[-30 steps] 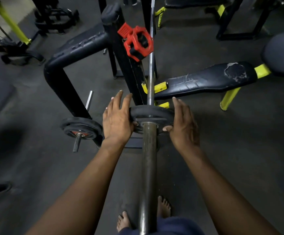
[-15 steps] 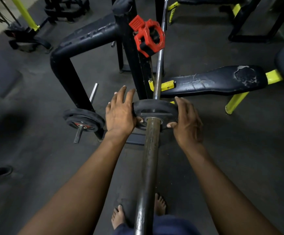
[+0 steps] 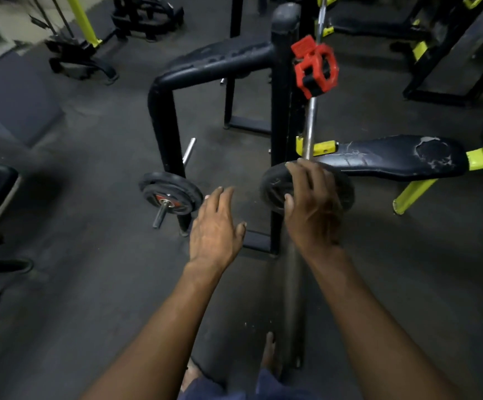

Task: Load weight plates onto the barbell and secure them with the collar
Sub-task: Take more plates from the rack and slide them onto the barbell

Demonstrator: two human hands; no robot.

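Observation:
A dark barbell [image 3: 292,298] runs away from me up the middle of the view. A black weight plate [image 3: 272,189] sits on its sleeve. My right hand [image 3: 312,206] lies over the plate's face with fingers curled on its upper rim. My left hand [image 3: 215,229] hangs off the plate to the left, fingers apart, holding nothing. A red collar [image 3: 315,69] sits further up, on the thin chrome part of the bar [image 3: 309,128]. More black plates [image 3: 169,192] rest on a storage peg of the rack, to the left.
A black rack frame [image 3: 165,116] and upright post [image 3: 282,82] stand just behind the plate. A worn black bench pad [image 3: 393,157] with yellow legs lies to the right. Other machines fill the back. My bare feet [image 3: 267,353] stand on the dark floor by the bar.
My left hand has come off the plate and moved left and toward me. My right hand has slid onto the plate's face. The view has swung to the left.

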